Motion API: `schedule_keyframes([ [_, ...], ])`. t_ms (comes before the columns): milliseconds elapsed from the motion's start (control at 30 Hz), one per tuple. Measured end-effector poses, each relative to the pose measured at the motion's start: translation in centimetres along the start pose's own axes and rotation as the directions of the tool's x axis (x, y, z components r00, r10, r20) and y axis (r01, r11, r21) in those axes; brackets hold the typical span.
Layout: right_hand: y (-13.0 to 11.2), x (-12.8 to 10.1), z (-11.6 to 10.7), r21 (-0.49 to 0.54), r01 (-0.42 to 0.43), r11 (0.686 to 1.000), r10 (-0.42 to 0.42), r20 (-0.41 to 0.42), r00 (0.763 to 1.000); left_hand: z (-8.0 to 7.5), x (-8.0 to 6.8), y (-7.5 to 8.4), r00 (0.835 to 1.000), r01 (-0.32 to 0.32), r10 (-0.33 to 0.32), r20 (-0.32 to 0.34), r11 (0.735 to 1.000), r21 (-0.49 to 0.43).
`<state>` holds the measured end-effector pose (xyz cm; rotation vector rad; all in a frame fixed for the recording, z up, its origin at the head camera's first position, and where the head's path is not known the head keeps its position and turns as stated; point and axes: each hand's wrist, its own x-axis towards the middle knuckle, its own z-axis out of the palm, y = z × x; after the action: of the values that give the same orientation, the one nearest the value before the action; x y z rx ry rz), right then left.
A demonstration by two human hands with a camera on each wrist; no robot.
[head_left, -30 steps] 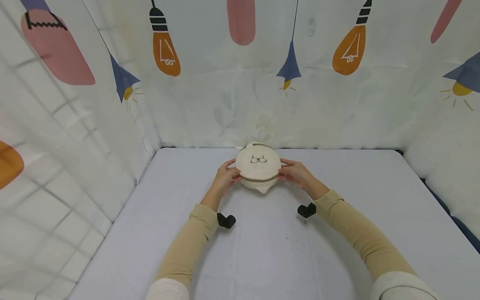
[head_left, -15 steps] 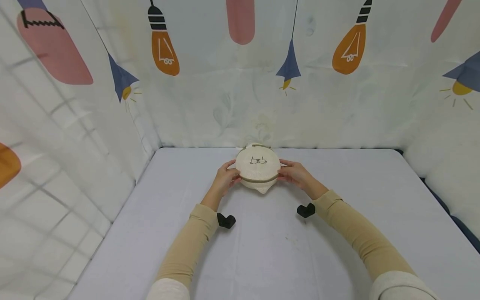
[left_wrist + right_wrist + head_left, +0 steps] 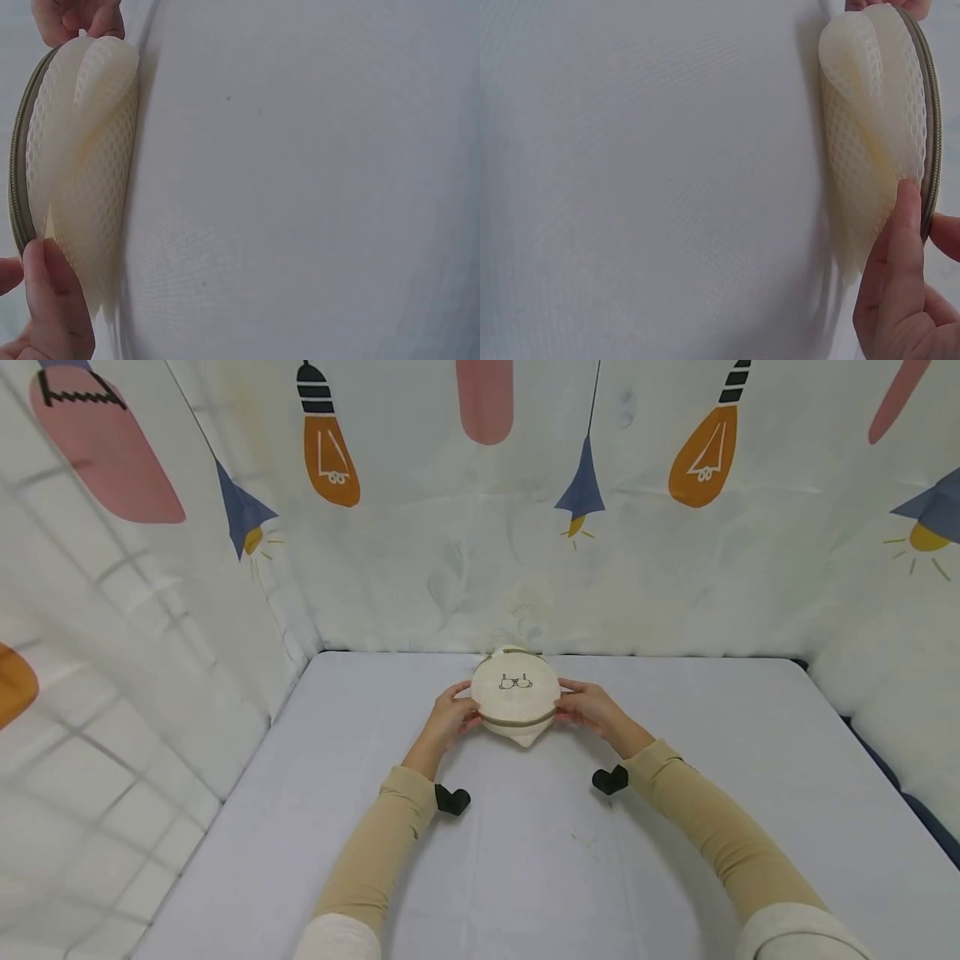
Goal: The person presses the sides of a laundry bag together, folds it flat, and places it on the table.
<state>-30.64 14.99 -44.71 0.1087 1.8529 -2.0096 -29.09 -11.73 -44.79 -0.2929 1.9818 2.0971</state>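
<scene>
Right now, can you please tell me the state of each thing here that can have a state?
Mesh laundry pouch: held between both hands over the table, zipper band looks closed, lower half dented inward.
Left hand: pinches the pouch's left edge.
Right hand: pinches the pouch's right edge.
Table cover: spread flat, slightly creased.
Printed curtain: hangs behind and beside the table.

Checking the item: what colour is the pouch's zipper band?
Olive-tan on the cream mesh pouch; the zipper band shows best in the right wrist view.

We see open pale grey table surface [image 3: 525, 860] on all sides; the patterned curtain wall [image 3: 480, 577] blocks passage behind.
</scene>
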Motion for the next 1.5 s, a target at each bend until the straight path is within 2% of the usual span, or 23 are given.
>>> schedule_keyframes([
  [267,0.0,0.0,0.1,-0.019,-0.023,1.000,0.023,-0.026,0.999,0.2,0.0,-0.1,1.000,-0.002,0.002,-0.006,1.000,0.024],
  [500,-0.2,-0.3,0.4,-0.189,0.013,0.982,-0.018,-0.029,0.999,0.0,0.1,-0.2,1.000,0.008,-0.008,0.001,1.000,0.023],
  [700,-0.4,-0.3,0.2,-0.214,0.014,0.977,-0.019,-0.019,1.000,-0.2,-0.1,0.2,1.000,-0.005,0.005,0.019,1.000,0.013],
  [800,-0.5,-0.4,0.1,-0.253,0.027,0.967,-0.033,-0.017,0.999,-0.2,-0.1,0.2,1.000,-0.023,0.023,0.004,1.000,0.021],
  [900,-0.6,-0.4,0.2,-0.362,0.071,0.929,-0.083,-0.019,0.996,-0.2,0.0,0.1,0.999,-0.042,0.043,-0.025,0.998,0.042],
  [1000,-0.7,-0.4,0.4,-0.489,0.113,0.865,-0.140,-0.019,0.990,0.0,0.0,0.2,0.996,-0.063,0.068,-0.054,0.995,0.076],
  [1067,-0.8,-0.4,0.5,-0.539,0.131,0.832,-0.164,-0.013,0.986,0.1,0.1,0.2,0.995,-0.072,0.078,-0.062,0.992,0.101],
  [1133,-0.8,-0.3,0.5,-0.567,0.142,0.811,-0.175,-0.004,0.984,0.1,0.2,0.2,0.994,-0.081,0.088,-0.062,0.990,0.119],
  [1500,-1.3,0.0,0.7,-0.702,0.097,0.705,-0.130,0.007,0.992,0.0,0.6,0.4,0.998,-0.040,0.047,-0.038,0.985,0.170],
])
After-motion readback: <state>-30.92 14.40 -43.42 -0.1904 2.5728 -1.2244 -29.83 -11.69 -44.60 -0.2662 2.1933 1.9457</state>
